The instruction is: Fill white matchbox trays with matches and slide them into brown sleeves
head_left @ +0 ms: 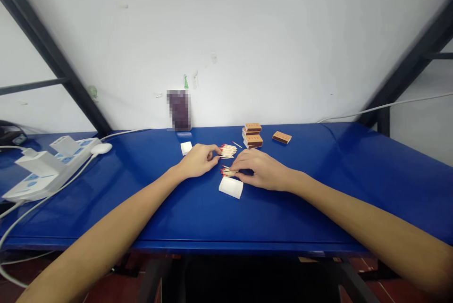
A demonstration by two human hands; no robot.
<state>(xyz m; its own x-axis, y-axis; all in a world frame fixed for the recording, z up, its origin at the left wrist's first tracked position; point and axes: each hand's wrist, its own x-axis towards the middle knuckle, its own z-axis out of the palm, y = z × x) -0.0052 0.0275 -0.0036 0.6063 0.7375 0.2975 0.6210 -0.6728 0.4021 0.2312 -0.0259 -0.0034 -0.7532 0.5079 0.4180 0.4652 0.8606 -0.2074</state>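
Observation:
A pile of red-tipped matches [229,151] lies on the blue table, with one loose match [237,144] just behind it. My left hand [200,160] rests at the pile's left side, its thumb and forefinger curved beside the red heads; whether they pinch a match is too small to tell. Nearer to me, my right hand [257,169] has its fingertips closed on a smaller bunch of matches [226,171]. Just in front of that bunch lies a white matchbox piece [231,187]. A smaller white piece [186,147] sits behind my left hand.
Stacked matchboxes [252,136] stand behind my right hand, with a single matchbox [282,137] to their right. A blurred dark object [180,110] leans on the wall. A white power strip [53,171] with plugs and cables lies on the table [170,227] at left.

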